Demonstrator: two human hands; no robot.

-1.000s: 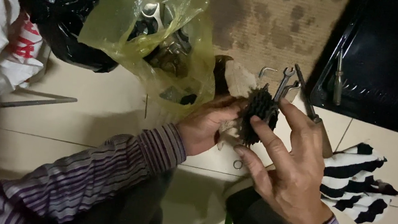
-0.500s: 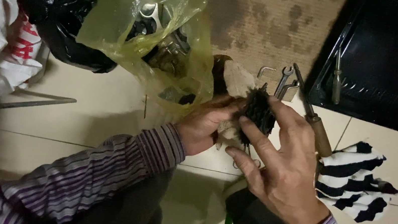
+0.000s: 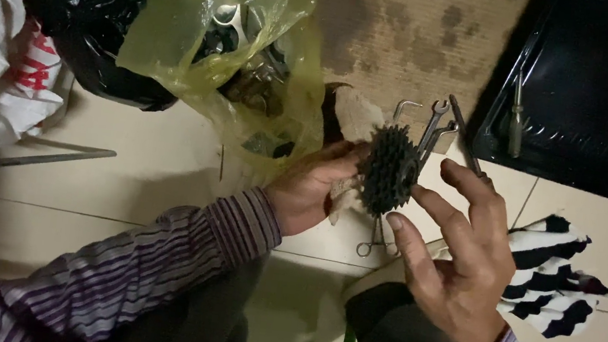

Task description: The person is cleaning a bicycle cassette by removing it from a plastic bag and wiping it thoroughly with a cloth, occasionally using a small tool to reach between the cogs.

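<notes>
I see my left hand (image 3: 309, 189) gripping a dark, toothed metal sprocket cluster (image 3: 389, 170) just right of the yellow plastic bag (image 3: 205, 35) — my right hand (image 3: 462, 268) is spread, fingertips touching. Best steadied by its edges, clear of teeth.

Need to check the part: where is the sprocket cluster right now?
In the head view, the sprocket cluster is centre frame, held by the left hand, with the right hand open beside it and wrenches just behind.

A single head-worn view is given, aimed steeply down and held close over the hands and the tiled floor (image 3: 164, 177).
</notes>
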